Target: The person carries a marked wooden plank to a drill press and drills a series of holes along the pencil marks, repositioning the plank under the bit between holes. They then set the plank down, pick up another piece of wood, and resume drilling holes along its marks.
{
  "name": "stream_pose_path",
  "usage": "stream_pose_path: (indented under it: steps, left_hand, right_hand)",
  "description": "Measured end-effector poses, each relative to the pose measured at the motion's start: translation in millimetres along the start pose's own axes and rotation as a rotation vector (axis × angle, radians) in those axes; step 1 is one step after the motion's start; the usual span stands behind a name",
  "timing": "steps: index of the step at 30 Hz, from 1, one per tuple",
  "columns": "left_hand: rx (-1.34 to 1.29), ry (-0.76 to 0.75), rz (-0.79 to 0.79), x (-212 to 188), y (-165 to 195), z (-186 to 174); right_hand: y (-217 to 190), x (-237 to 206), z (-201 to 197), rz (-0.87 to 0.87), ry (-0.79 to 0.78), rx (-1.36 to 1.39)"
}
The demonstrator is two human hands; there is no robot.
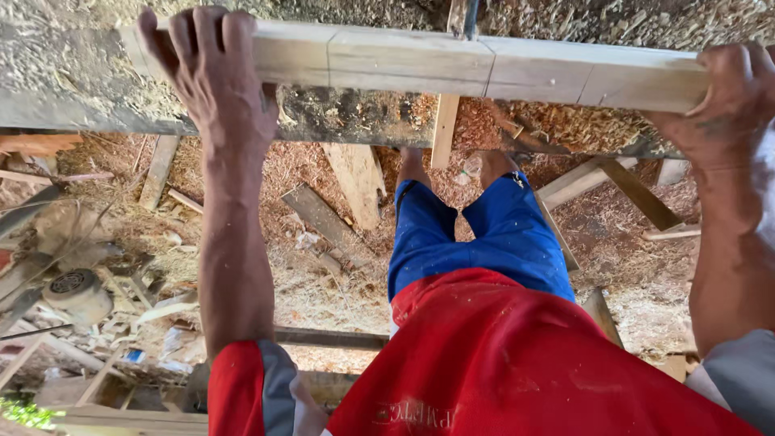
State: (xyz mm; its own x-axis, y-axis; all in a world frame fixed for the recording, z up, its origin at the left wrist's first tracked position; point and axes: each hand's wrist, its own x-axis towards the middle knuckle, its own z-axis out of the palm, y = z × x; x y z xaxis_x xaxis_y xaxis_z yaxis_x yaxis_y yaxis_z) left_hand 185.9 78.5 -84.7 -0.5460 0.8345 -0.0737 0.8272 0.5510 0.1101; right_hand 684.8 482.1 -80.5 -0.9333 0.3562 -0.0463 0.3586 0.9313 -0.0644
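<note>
A long pale wooden plank (484,69) with thin pencil lines drawn across it lies crosswise on a sawdust-covered bench (73,89). My left hand (214,77) is laid over the plank's left end, fingers curled over its far edge. At the plank's right end, my right hand (726,101) grips it, thumb underneath. Below the plank I see my red shirt (500,363) and blue shorts (476,234), with my legs reaching down to the ground.
Thick wood shavings (339,291) and offcut boards (355,182) cover the ground. A grey motor-like machine (77,295) and scrap pieces lie at the lower left. A dark metal part (470,16) stands behind the plank's middle. Wooden frame legs (638,194) stand at right.
</note>
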Motion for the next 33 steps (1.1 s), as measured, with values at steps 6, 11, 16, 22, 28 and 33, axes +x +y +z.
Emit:
stream_pose_path:
  steps: [6, 11, 16, 22, 28, 33]
  left_hand:
    - [0.049, -0.022, 0.011, -44, 20, -7]
    - [0.026, 0.001, -0.022, -57, 24, 7]
    - [0.027, -0.010, -0.027, -48, 21, 12]
    - [0.001, -0.075, -0.066, -45, 31, -2]
    - [0.028, -0.076, -0.060, -40, 36, -10]
    - [0.028, -0.136, -0.099, -39, 37, -12]
  right_hand:
    - [-10, -9, -14, -0.037, -0.041, -0.102]
    - [-13, -19, -19, -0.049, -0.007, -0.097]
    - [-4, -18, -10, -0.015, -0.017, 0.018]
    - [-10, -12, -24, -0.011, -0.026, -0.006]
    - [-18, 3, -39, 0.008, -0.091, -0.058]
    - [-20, 14, -42, 0.000, -0.051, -0.120]
